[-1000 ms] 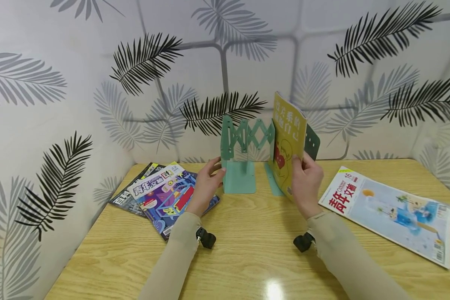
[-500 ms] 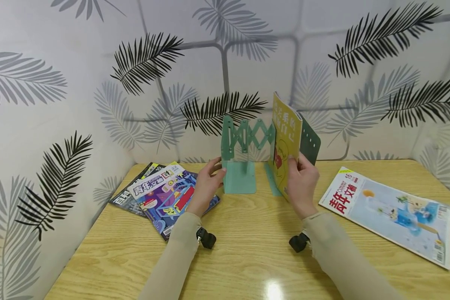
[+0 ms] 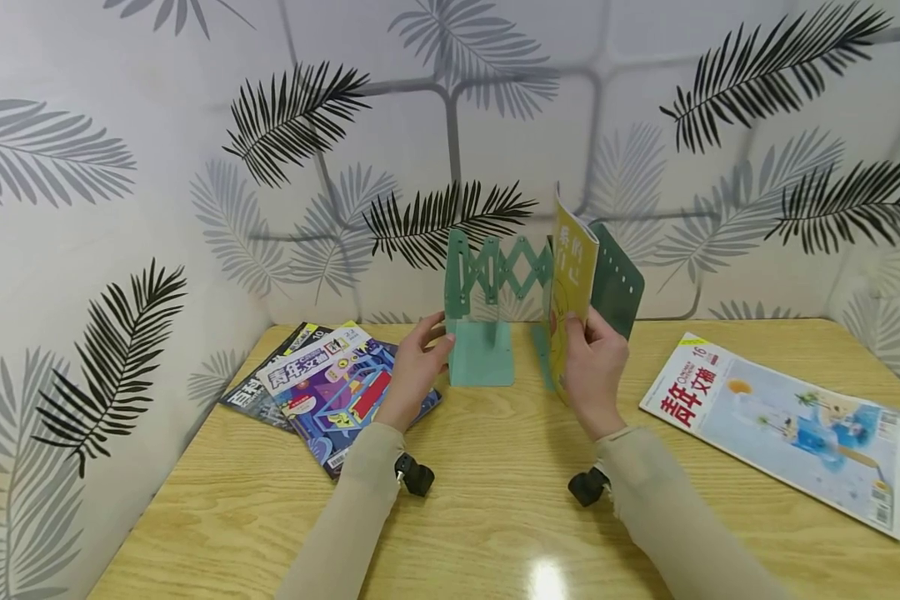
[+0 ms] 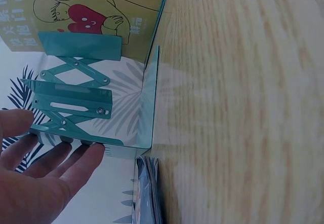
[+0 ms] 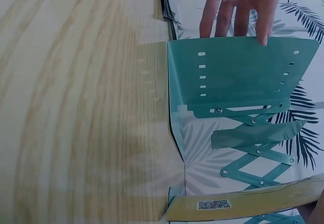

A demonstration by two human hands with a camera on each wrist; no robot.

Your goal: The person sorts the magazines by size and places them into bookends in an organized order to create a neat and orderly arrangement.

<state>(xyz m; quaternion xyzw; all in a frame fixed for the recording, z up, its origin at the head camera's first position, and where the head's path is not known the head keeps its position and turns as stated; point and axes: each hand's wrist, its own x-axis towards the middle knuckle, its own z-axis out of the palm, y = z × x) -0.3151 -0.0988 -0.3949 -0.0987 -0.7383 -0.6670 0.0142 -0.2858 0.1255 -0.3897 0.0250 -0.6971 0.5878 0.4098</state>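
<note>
Wood-grain tbl [image 3: 487, 483], pale wall [image 3: 521, 154] w/ blk/gray leaves [image 3: 296, 118]

- Both arms stretch forward, elbows out of my sight, with the two hands at opposite ends of the green expandable bookend [image 3: 482, 354].
- The left arm [image 3: 345, 521], in a beige sleeve, slants up toward the bookend's left end.
- The left hand [image 3: 417, 367] grips that end lightly: thumb [image 4: 16, 121] over its inner side, fingers [image 4: 83, 165] reaching along its outer side.
- The right arm [image 3: 663, 504], sleeved alike, angles inward.
- The right hand [image 3: 597, 367] pinches before the bookend's right end, thumb toward the left hand, fingers partly hidden.
</note>
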